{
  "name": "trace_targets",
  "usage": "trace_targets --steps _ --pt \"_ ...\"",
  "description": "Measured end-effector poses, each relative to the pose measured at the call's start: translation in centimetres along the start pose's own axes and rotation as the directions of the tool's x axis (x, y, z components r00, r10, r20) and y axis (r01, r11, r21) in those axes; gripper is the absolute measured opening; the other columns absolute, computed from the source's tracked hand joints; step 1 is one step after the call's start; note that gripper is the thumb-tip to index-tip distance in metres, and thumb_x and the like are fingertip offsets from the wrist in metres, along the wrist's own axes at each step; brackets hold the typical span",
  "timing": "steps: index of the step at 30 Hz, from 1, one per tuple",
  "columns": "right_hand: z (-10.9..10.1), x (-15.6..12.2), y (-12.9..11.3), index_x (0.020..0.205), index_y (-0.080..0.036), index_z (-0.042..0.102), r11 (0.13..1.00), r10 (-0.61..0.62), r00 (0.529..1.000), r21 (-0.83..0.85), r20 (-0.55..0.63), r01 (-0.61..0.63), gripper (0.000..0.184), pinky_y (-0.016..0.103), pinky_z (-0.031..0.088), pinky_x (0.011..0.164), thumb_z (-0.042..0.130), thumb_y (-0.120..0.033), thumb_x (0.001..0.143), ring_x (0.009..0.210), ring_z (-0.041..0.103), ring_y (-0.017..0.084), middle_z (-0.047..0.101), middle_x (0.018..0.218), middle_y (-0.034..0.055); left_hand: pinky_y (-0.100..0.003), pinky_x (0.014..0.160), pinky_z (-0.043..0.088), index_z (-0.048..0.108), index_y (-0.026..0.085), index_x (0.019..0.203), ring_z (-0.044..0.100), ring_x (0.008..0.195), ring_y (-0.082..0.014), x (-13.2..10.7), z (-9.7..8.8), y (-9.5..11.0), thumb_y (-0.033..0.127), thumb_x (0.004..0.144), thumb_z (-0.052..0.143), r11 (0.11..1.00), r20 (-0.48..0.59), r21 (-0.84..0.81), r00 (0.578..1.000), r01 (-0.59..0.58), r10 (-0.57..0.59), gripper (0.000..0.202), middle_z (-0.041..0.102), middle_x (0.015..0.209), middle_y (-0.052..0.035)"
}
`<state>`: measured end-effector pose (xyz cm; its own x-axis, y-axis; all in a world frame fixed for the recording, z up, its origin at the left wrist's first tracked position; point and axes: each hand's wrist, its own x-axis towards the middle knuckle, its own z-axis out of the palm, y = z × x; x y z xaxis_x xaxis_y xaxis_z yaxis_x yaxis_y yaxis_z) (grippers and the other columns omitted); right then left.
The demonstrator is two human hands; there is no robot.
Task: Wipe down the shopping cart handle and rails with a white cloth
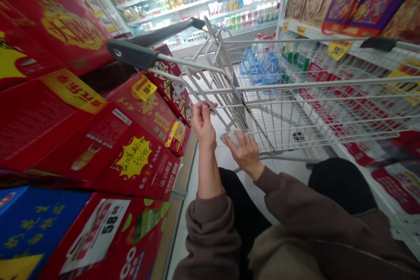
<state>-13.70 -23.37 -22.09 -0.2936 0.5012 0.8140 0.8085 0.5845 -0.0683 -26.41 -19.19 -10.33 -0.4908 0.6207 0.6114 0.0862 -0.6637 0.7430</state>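
Observation:
My left hand point(203, 124) is raised in front of a wire shopping cart point(262, 109), its fingers drawn together near the cart's end wires, with nothing visible in them. My right hand point(245, 154) presses a crumpled white tissue point(230, 137) between its fingers, just below and to the right of my left hand. Neither hand touches the cart's grey handle point(131, 54), which runs well above them. Brown sleeves point(210, 236) cover both forearms up to the wrists.
Stacked red gift boxes point(98, 131) with yellow price signs line the left of the aisle. Shelves with packaged goods point(203, 4) stand ahead, and bottled water point(259, 68) stands beyond the cart. A white tiled floor point(223, 157) runs between the displays.

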Motion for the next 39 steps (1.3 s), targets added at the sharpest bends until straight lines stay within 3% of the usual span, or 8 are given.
trace_targets --steps 4,7,10,17,22,26,33,39 --pt "-1.1 -1.6 1.0 0.119 -0.025 0.074 0.993 0.113 0.993 0.008 0.029 -0.114 0.028 0.033 0.047 0.083 0.064 -0.02 0.094 0.102 0.057 0.023 0.065 0.121 0.0134 -0.028 0.09 0.053 0.067 0.027 0.093 0.07 0.088 -0.0136 -0.1 0.1 0.2 0.063 0.093 0.068 0.999 0.039 -0.029 0.999 -0.022 0.023 0.036 0.072 0.089 0.0013" --pt "-1.5 -0.5 1.1 0.13 -0.029 0.07 0.987 0.157 0.987 -0.012 -0.038 -0.157 0.036 0.035 0.047 0.085 0.058 -0.02 0.097 0.104 0.056 0.023 0.061 0.129 0.0143 -0.028 0.09 0.054 0.066 0.027 0.095 0.072 0.09 -0.0139 -0.2 0.3 0.0 0.063 0.093 0.066 0.999 0.006 -0.037 1.0 -0.031 0.031 0.036 0.071 0.089 0.0017" --pt "-1.4 0.9 1.1 0.134 -0.031 0.067 0.982 0.154 0.988 -0.108 -0.014 -0.155 0.04 0.034 0.043 0.078 0.053 -0.017 0.1 0.097 0.054 0.022 0.062 0.131 0.0148 -0.029 0.092 0.053 0.065 0.027 0.096 0.073 0.093 -0.0147 -0.3 0.4 -0.2 0.065 0.093 0.065 0.999 -0.017 -0.023 0.999 -0.029 0.029 0.038 0.07 0.09 0.0017" --pt "-3.5 0.9 1.3 0.117 -0.028 0.074 0.971 0.214 0.973 -0.129 0.086 -0.203 0.028 0.033 0.04 0.072 0.055 -0.02 0.099 0.097 0.052 0.024 0.063 0.124 0.0143 -0.029 0.088 0.052 0.064 0.026 0.095 0.07 0.088 -0.0149 -0.3 0.6 -0.1 0.067 0.092 0.066 0.999 -0.003 -0.001 0.999 -0.046 0.046 0.041 0.068 0.088 0.0014" --pt "-2.6 0.6 1.1 0.134 -0.031 0.067 0.978 0.154 0.988 -0.146 0.009 -0.151 0.038 0.032 0.044 0.075 0.054 -0.02 0.1 0.099 0.053 0.022 0.061 0.131 0.0141 -0.029 0.09 0.051 0.062 0.026 0.096 0.07 0.096 -0.0163 -0.8 0.7 -0.1 0.067 0.095 0.061 0.998 -0.044 0.035 0.998 -0.053 0.055 0.041 0.068 0.091 0.0006" --pt "-2.7 -0.3 1.6 0.125 -0.028 0.072 0.979 0.16 0.986 -0.135 0.033 -0.154 0.031 0.032 0.047 0.076 0.058 -0.02 0.099 0.099 0.054 0.021 0.062 0.126 0.0135 -0.029 0.09 0.052 0.064 0.026 0.096 0.071 0.097 -0.0157 -0.6 0.5 -0.1 0.064 0.094 0.064 0.999 -0.008 0.02 0.999 -0.046 0.046 0.038 0.069 0.092 0.0005" --pt "-2.4 3.0 1.5 0.146 -0.037 0.057 0.986 0.138 0.981 -0.071 -0.134 -0.149 0.049 0.039 0.049 0.087 0.057 -0.019 0.1 0.117 0.054 0.027 0.057 0.14 0.0125 -0.027 0.09 0.052 0.062 0.027 0.1 0.071 0.099 -0.0148 -0.6 0.8 -0.8 0.068 0.095 0.06 0.999 -0.044 -0.012 0.998 -0.05 0.049 0.041 0.067 0.096 0.0014" --pt "-2.1 1.3 2.1 0.131 -0.033 0.069 0.974 0.106 0.992 -0.195 -0.075 -0.119 0.035 0.033 0.046 0.077 0.06 -0.02 0.1 0.098 0.055 0.021 0.064 0.124 0.0116 -0.028 0.091 0.053 0.063 0.026 0.101 0.072 0.101 -0.0158 -0.3 0.4 -1.0 0.067 0.095 0.061 0.999 -0.004 0.042 1.0 -0.017 0.017 0.041 0.07 0.097 0.0001"
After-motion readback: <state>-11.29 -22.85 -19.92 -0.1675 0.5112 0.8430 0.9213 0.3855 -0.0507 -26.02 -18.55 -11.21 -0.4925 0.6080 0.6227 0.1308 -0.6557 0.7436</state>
